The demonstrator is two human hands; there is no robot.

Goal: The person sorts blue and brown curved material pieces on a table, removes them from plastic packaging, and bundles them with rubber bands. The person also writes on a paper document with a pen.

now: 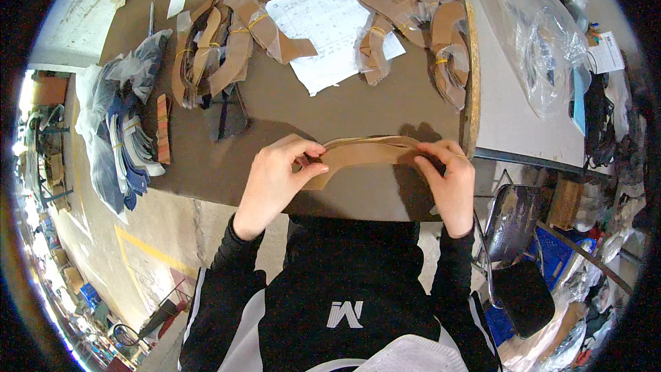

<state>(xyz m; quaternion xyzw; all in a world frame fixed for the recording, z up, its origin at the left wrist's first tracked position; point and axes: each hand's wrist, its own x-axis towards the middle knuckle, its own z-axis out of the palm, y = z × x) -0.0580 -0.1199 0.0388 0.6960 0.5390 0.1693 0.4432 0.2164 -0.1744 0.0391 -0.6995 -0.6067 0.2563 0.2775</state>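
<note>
A small stack of curved tan cut pieces (368, 154), perhaps leather or a similar sheet, spans the space between my hands over the near edge of the brown table (310, 114). My left hand (279, 169) pinches its left end between thumb and fingers. At the other end, my right hand (449, 173) grips it the same way. The pieces bow upward in the middle, and their layers part slightly along the top edge. How many layers there are, I cannot tell.
Banded bundles of brown curved pieces (213, 48) lie at the far left, others (447, 55) at the far right. White paper sheets (320, 27) lie between them. Blue and white strips (131, 148) hang at the left edge. A chair (513, 234) stands right; clear plastic (537, 34) covers a side table.
</note>
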